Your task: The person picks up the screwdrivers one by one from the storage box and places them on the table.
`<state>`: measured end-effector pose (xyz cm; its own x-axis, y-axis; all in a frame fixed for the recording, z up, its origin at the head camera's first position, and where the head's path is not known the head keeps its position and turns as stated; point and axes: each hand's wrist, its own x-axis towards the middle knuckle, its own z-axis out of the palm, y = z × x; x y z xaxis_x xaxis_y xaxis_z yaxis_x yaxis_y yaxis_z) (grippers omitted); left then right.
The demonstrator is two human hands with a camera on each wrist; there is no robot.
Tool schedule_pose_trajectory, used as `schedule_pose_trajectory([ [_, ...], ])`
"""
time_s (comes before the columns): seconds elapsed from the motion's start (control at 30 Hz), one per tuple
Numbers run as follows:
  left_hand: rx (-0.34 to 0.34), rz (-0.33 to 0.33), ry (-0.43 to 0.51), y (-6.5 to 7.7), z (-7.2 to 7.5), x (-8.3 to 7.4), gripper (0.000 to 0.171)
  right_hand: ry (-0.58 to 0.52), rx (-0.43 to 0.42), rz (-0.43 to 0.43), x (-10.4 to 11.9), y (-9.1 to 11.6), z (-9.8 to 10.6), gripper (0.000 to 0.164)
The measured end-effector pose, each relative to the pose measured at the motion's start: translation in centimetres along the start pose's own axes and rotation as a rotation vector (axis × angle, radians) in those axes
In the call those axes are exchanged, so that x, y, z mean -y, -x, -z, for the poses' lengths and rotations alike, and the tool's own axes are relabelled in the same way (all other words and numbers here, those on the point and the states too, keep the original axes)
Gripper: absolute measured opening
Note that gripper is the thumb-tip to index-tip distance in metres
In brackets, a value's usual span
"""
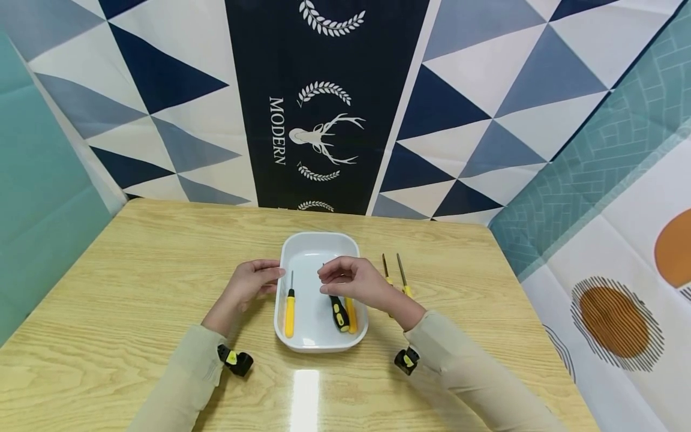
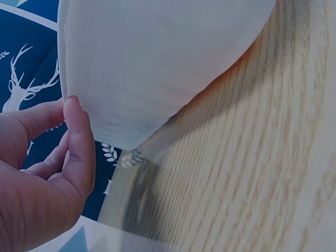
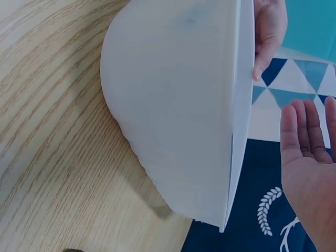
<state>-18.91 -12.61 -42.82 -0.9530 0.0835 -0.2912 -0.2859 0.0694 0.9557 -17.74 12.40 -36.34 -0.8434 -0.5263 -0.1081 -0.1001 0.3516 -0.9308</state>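
A white tray [image 1: 310, 270] with raised sides sits on the table. My left hand [image 1: 249, 283] grips its left rim between thumb and fingers, and the left wrist view shows the fingertips [image 2: 73, 105] at the tray edge. Over the tray's right half, my right hand [image 1: 356, 282] hovers with relaxed fingers and nothing visible in them. Inside the tray lie a yellow-handled screwdriver [image 1: 290, 312] at the left, a black-and-yellow screwdriver [image 1: 340, 315] at the right, and beside it a yellow handle [image 1: 351, 317]. My right hand partly hides these last two.
Right of the tray, two more screwdrivers lie on the wooden table [image 1: 135, 288]: one with a dark-tipped shaft [image 1: 385, 265], another with a grey shaft [image 1: 402, 270]. My right forearm covers part of them. A patterned cloth [image 1: 324, 150] hangs behind the table's far edge.
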Motion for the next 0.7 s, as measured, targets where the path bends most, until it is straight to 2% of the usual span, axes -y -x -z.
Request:
schedule_pose_trajectory([
  [0.3,0.0,-0.004,-0.005,0.1,-0.04,-0.16,0.046,0.015,0.017,0.025,-0.03,-0.32,-0.27,0.036],
  [0.7,-0.015,0.007,-0.018,-0.08,-0.14,0.0,0.044,0.008,0.031,0.035,-0.23,-0.64,-0.61,0.029],
])
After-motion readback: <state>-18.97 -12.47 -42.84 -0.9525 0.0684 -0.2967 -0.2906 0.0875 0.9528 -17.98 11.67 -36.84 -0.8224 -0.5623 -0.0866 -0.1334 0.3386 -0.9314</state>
